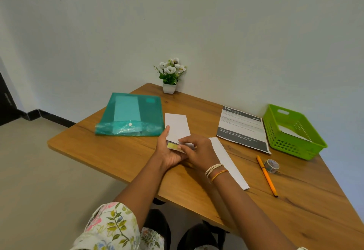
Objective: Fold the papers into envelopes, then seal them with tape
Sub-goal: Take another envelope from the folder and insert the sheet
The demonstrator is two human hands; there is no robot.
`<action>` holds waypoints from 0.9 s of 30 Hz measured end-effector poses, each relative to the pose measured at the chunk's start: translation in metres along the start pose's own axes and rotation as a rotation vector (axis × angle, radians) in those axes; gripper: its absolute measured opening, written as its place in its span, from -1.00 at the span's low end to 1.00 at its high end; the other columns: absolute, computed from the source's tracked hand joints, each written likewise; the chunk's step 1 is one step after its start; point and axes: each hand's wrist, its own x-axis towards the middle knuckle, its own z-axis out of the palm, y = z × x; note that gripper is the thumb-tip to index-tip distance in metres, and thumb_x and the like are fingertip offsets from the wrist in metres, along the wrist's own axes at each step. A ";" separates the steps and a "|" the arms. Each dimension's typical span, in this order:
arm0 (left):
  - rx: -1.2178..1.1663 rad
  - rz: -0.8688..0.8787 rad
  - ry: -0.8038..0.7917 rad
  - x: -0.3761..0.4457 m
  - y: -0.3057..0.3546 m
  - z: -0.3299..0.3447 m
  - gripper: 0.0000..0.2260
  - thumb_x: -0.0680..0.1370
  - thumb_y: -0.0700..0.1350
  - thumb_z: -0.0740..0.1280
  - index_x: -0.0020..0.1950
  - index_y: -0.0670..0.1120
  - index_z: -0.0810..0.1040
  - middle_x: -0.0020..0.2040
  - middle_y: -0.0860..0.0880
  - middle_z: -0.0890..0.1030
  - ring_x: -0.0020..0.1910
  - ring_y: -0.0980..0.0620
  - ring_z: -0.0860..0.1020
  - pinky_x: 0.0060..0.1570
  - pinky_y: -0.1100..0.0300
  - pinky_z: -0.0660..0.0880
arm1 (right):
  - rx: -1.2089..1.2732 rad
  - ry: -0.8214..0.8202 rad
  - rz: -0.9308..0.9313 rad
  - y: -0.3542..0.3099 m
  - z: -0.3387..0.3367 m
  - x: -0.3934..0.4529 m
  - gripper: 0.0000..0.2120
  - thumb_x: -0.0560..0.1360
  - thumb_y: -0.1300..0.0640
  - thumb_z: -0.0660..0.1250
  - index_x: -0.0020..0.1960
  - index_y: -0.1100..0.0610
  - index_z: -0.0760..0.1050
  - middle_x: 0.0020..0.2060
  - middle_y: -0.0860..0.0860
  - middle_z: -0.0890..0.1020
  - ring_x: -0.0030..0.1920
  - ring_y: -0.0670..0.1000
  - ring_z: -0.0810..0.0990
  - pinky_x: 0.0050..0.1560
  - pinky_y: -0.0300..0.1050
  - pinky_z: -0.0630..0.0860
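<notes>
Paper (177, 125) between hands, mid-table (122, 157)

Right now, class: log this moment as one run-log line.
step: taping | left hand: holds folded paper | right hand: presses tape piece on its end | tape roll: on table

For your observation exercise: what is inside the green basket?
The basket holds white paper, lying flat on its floor, probably a finished envelope. Its near wall hides the paper's lower edge, so I cannot tell how many pieces are there, or whether anything is taped.
</notes>
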 end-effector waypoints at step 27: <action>0.052 0.031 -0.050 -0.003 -0.002 -0.003 -0.60 0.40 0.18 0.45 -0.11 -0.17 0.72 -0.08 -0.17 0.68 -0.12 -0.14 0.66 0.10 -0.05 0.51 | -0.342 0.123 -0.079 -0.022 0.000 -0.002 -0.81 0.49 0.05 0.35 0.05 0.08 0.63 -0.04 0.01 0.69 -0.07 0.00 0.61 -0.11 -0.18 0.55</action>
